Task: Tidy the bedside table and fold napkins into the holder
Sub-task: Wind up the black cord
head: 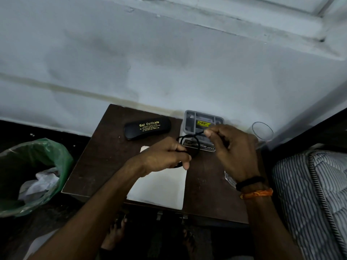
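A dark wooden bedside table (105, 162) stands against the wall. Both hands hold a thin black cord (187, 136) above it. My left hand (165, 156) is closed on the cord's lower coils. My right hand (231, 147) pinches its upper end between thumb and forefinger, just in front of a grey plastic holder (189, 121) with a yellow label. A white napkin (161, 186) lies flat on the table under my left forearm. A black spectacle case (147, 128) with yellow lettering lies at the back left.
A clear drinking glass (262, 131) stands at the table's back right corner. A bin lined with a green bag (37, 171) holding crumpled paper sits on the floor to the left. A striped mattress (315, 194) borders the right side. Bare feet (114, 237) show below the table.
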{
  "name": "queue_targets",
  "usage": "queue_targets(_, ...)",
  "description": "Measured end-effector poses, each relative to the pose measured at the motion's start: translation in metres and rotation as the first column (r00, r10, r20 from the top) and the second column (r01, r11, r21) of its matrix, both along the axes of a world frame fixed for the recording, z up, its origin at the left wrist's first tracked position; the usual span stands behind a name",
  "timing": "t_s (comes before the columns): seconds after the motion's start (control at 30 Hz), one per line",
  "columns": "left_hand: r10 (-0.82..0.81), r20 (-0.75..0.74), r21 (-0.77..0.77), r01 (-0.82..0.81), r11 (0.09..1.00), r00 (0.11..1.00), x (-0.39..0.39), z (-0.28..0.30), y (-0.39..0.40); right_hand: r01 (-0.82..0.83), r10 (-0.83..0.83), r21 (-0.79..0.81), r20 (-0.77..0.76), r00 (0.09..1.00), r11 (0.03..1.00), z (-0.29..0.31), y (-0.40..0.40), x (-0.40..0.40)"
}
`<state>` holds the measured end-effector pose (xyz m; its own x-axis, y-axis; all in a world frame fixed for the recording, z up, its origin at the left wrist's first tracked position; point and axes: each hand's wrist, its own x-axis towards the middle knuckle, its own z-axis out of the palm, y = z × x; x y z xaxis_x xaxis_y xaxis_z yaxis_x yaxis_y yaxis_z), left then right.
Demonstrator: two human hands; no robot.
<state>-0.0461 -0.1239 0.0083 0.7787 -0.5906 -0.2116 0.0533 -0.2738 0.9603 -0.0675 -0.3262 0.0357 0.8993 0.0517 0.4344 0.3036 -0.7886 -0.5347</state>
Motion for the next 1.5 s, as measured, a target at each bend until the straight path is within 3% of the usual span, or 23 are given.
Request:
queue_targets(0.1, -0.003, 0.023, 0.016, 0.003, 1.0, 1.0, 0.0, 0.001, 0.001, 0.039, -0.036, -0.137, 0.026, 0.999, 0.99, -0.002, -0.003, 0.002)
queue_targets(0.2, 0.046, 0.021, -0.007, -0.046, 0.999, 0.999, 0.003, 0.003, 0.007, 0.282, -0.279, -0.078, 0.048, 0.959, 0.956, -0.002, -0.018, 0.001)
queue_targets(0.3, 0.068, 0.029, -0.026, -0.067, 0.997, 0.997, 0.006, 0.005, 0.019, 0.565, -0.564, 0.003, 0.066, 0.823, 0.825, -0.001, -0.038, 0.0)
queue_targets(0.37, 0.074, 0.018, -0.07, -0.073, 0.995, 0.997, 0.009, 0.004, 0.029, 0.671, -0.674, 0.061, 0.088, 0.734, 0.739, 0.001, -0.048, -0.002)
queue_targets(0.5, 0.137, -0.091, -0.287, -0.158, 0.945, 0.986, 0.016, 0.004, 0.047, 0.743, -0.743, 0.033, 0.075, 0.665, 0.669, -0.001, -0.056, -0.005)
queue_targets(0.7, 0.326, -0.218, -0.51, -0.392, 0.765, 0.92, 0.029, 0.003, 0.062, 0.701, -0.705, -0.083, -0.043, 0.708, 0.708, -0.004, -0.05, -0.002)
queue_targets(0.77, 0.385, -0.231, -0.526, -0.448, 0.723, 0.894, 0.029, 0.007, 0.062, 0.586, -0.602, -0.14, -0.145, 0.785, 0.798, -0.01, -0.053, 0.001)
queue_targets(0.83, 0.409, -0.23, -0.529, -0.466, 0.709, 0.883, 0.027, 0.011, 0.061, 0.339, -0.354, -0.107, -0.349, 0.868, 0.935, -0.016, -0.053, 0.003)
queue_targets(0.9, 0.396, -0.228, -0.529, -0.454, 0.716, 0.89, 0.025, 0.012, 0.057, 0.118, -0.1, 0.001, -0.526, 0.845, 0.993, -0.02, -0.045, 0.002)
queue_targets(1.0, 0.354, -0.211, -0.518, -0.411, 0.75, 0.911, 0.023, 0.01, 0.049, 0.015, 0.098, 0.165, -0.657, 0.747, 0.986, -0.019, -0.024, 0.001)
queue_targets(1.13, 0.316, -0.175, -0.509, -0.36, 0.782, 0.933, 0.023, 0.005, 0.041, 0.053, 0.254, 0.394, -0.683, 0.684, 0.918, -0.007, -0.012, -0.001)
queue_targets(1.27, 0.327, -0.093, -0.469, -0.331, 0.819, 0.941, 0.021, 0.004, 0.038, 0.101, 0.46, 0.631, -0.656, 0.598, 0.769, 0.001, -0.007, -0.004)
queue_targets(1.5, 0.282, 0.087, -0.362, -0.233, 0.903, 0.955, 0.015, 0.008, 0.032, 0.093, 0.615, 0.835, -0.47, 0.634, 0.543, 0.013, 0.003, -0.003)
